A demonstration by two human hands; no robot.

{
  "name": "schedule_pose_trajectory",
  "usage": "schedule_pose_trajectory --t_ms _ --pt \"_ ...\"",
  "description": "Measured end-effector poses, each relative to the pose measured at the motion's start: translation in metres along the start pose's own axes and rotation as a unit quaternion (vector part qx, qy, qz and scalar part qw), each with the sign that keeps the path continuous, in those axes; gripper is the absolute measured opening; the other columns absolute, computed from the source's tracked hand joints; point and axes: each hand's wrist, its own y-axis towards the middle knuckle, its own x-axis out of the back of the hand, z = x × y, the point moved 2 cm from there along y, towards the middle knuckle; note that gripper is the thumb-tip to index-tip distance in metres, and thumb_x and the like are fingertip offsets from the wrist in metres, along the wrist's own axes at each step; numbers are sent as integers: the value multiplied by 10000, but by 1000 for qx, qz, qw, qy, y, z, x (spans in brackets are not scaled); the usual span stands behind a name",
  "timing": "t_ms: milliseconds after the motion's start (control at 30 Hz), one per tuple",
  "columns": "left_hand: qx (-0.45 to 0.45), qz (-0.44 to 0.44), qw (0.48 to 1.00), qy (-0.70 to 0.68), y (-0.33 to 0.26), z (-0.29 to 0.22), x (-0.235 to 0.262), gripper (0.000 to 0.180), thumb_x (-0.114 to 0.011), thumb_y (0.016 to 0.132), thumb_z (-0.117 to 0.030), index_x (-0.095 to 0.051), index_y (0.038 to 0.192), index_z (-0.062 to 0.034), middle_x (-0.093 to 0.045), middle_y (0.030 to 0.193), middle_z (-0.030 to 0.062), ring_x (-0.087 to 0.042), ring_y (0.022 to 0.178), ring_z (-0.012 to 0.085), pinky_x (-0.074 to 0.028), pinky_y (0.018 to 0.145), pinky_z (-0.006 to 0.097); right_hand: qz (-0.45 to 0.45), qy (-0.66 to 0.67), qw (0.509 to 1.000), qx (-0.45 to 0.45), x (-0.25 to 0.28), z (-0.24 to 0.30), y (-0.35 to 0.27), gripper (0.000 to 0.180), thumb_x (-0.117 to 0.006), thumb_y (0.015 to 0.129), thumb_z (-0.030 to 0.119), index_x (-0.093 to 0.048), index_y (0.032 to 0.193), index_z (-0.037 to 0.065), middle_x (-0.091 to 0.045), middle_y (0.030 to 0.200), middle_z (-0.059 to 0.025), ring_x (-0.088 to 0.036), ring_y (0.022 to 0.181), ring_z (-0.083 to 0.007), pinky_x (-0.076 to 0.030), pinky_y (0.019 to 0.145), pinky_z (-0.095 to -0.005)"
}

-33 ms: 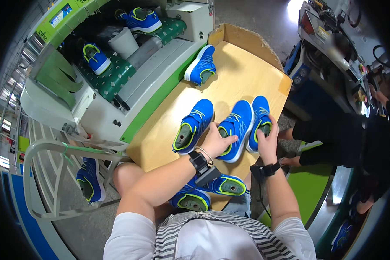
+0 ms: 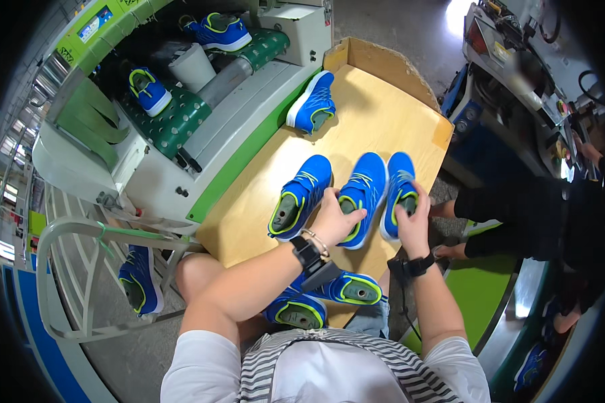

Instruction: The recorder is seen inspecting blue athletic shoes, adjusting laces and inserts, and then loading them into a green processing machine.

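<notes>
My left hand (image 2: 332, 220) is closed round the heel and collar of a blue sneaker (image 2: 368, 180) with lime trim and a white sole. At its right, my right hand (image 2: 415, 216) grips a matching blue sneaker (image 2: 400, 173), with fingers on the outer side and the thumb by the collar. Both toes point away from me, and the two shoes sit close together. Left of my left hand, another blue sneaker (image 2: 312, 176) rests on the wooden board (image 2: 383, 101). One more blue sneaker (image 2: 314, 101) lies farther back, toe away, by the machine's edge.
Two sneakers lie close to my body, partly under my left forearm. At the left, a machine with a green perforated conveyor (image 2: 175, 121) carries two shoes. A metal rack (image 2: 67, 282) holds a blue sneaker. Cardboard (image 2: 383, 60) edges the board; a person in dark clothes (image 2: 538, 215) is at right.
The two gripped sneakers have shifted slightly left, and the middle one has turned a little. My hands have moved only slightly with them.
</notes>
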Motion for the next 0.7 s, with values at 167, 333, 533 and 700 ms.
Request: schedule_pose_trajectory --t_ms 167,333,533,700 --pt "-155 5 986 -66 44 -45 44 640 -738 868 -248 -425 1370 -5 -511 1259 222 -503 1221 395 -401 1088 434 26 0 1000 7 -5 10 -19 605 -647 813 35 -471 1392 42 -491 1361 -230 -455 1300 -403 -351 1132 -452" --pt "-162 -236 909 303 183 -15 128 595 -757 837 -326 -550 1306 -24 -585 1242 225 -554 1182 412 -462 997 497 35 -22 999 -9 -28 21 -28 610 -646 852 95 -454 1430 98 -439 1424 -240 -413 1333 -430 -347 1132 -475" --pt "-126 -242 929 252 239 34 125 729 -839 750 -297 -518 1332 2 -568 1298 274 -585 1174 430 -489 997 478 19 -2 1000 -17 -25 27 -29 617 -635 866 110 -441 1451 135 -387 1467 -236 -400 1323 -450 -346 1136 -496" --pt "-55 -113 991 51 167 70 170 581 -814 808 -299 -607 1240 30 -713 1062 146 -701 937 209 -557 834 352 27 0 1000 -9 -27 18 -36 579 -634 840 112 -499 1403 110 -481 1410 -256 -450 1309 -445 -368 1124 -494"
